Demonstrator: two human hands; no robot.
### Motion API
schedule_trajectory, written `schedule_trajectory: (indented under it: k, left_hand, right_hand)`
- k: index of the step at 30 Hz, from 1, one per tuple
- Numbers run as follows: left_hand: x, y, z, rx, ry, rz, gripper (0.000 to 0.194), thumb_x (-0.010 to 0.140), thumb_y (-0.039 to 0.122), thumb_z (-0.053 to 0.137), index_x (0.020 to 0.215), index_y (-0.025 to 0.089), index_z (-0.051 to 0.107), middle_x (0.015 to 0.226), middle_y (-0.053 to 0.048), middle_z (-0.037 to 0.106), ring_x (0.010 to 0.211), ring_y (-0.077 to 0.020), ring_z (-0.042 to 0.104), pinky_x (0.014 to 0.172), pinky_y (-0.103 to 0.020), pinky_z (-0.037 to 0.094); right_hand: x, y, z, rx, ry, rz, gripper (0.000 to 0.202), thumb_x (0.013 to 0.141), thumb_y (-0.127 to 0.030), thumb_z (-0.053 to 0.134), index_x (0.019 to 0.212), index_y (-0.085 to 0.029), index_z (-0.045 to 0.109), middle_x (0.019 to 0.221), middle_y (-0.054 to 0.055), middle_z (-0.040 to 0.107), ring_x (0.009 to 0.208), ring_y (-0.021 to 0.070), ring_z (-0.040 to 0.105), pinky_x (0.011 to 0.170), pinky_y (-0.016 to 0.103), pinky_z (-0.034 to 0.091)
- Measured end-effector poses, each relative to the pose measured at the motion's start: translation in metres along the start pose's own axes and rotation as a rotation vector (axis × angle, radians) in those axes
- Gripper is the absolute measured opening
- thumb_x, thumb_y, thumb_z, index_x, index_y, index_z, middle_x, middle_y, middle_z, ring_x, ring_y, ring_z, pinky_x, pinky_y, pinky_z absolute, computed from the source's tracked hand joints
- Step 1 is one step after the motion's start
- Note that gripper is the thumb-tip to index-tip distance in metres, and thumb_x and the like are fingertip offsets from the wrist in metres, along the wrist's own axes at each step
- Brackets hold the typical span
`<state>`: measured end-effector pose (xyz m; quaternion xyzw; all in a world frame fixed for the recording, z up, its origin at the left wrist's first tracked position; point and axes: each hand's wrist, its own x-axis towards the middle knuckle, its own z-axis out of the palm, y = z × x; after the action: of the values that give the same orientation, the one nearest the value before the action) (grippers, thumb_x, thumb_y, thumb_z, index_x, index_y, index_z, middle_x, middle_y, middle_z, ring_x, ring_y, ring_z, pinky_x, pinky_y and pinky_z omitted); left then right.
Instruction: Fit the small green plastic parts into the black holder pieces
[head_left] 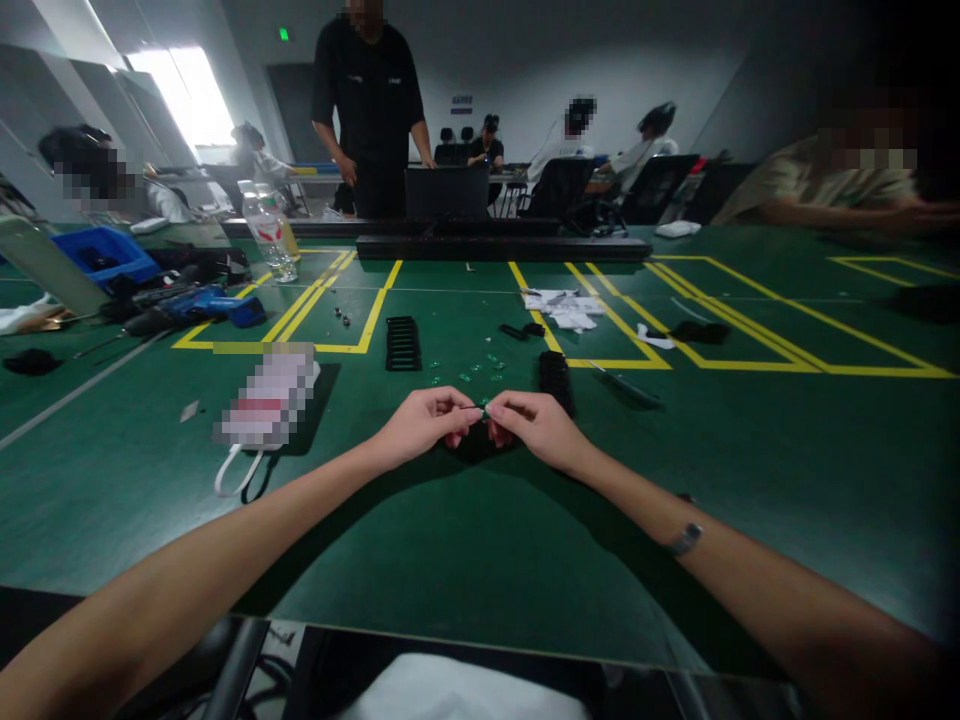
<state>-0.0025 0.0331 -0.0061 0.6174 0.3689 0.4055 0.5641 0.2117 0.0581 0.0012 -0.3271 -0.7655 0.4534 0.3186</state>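
Note:
Fingertips pinched, my left hand (435, 418) holds a small thin dark piece (472, 407) above the green table. My right hand (532, 422) meets it from the other side, its thumb and finger also pinched at the piece's end; a tiny pale or greenish bit seems to be there, too small to name. Just beyond the hands lie several small clear green pieces (466, 378). To their left is a black slotted rack of parts (403, 344). A row of black parts (555, 378) sits close behind my right hand.
At left are a white pouch-like item with a strap (274, 400), a blue-and-black power tool (217, 305), a blue bin (112, 255) and a plastic bottle (270, 235). Crumpled white paper (566, 305) lies beyond. A long black bar (502, 248) crosses the back. A person (371, 110) stands opposite.

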Motion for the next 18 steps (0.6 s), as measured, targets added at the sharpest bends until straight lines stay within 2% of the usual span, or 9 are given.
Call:
schedule_trajectory:
  k: [11,18]
  left_hand:
    - [-0.0005,0.0006,-0.0006,-0.044,-0.010,-0.012,0.035,0.084,0.043,0.071,0.095,0.011,0.063,0.073,-0.002,0.061,0.058,-0.0086,0.055,0.056,-0.022,0.042]
    - [0.0020,-0.0022,-0.0036,-0.093,-0.045,-0.028,0.033,0.082,0.036,0.075,0.099,0.010,0.062,0.077,-0.002,0.063,0.060,-0.0083,0.056,0.058,-0.022,0.044]
  right_hand:
    - [0.0005,0.0016,-0.0007,0.018,-0.026,0.002,0.034,0.095,-0.045,0.056,0.079,-0.016,0.064,0.069,0.001,0.064,0.061,0.0134,0.060,0.059,0.025,0.049]
    - [0.0002,-0.0002,-0.0008,0.009,-0.020,-0.001,0.034,0.094,-0.045,0.057,0.079,-0.016,0.064,0.068,0.001,0.063,0.060,0.0131,0.059,0.060,0.025,0.048]
